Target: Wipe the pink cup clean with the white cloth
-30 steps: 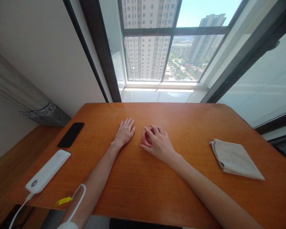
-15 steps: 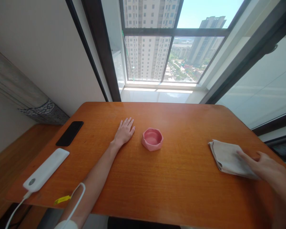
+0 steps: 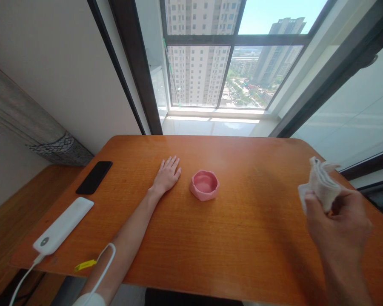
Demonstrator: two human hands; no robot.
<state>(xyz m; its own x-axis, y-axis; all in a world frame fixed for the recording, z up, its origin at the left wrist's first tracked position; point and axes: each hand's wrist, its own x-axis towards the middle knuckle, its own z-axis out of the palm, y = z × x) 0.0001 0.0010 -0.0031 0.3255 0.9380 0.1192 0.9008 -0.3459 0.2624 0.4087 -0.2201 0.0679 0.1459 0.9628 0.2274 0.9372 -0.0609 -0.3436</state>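
No readable lettering, brands or numbers, even on the small yellow tag [image 3: 85, 265]

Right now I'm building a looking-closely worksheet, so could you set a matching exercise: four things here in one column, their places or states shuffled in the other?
Things:
1. Pink bowl
2. Pale cloth
3. Black phone
4. Left hand

Places or states:
A. Gripped in the right hand
B. Lying just beyond the white device with a cable
C. Palm down on the table, holding nothing
D. Standing between the two hands, touched by neither

Pairs: 1-D, 2-A, 3-B, 4-C
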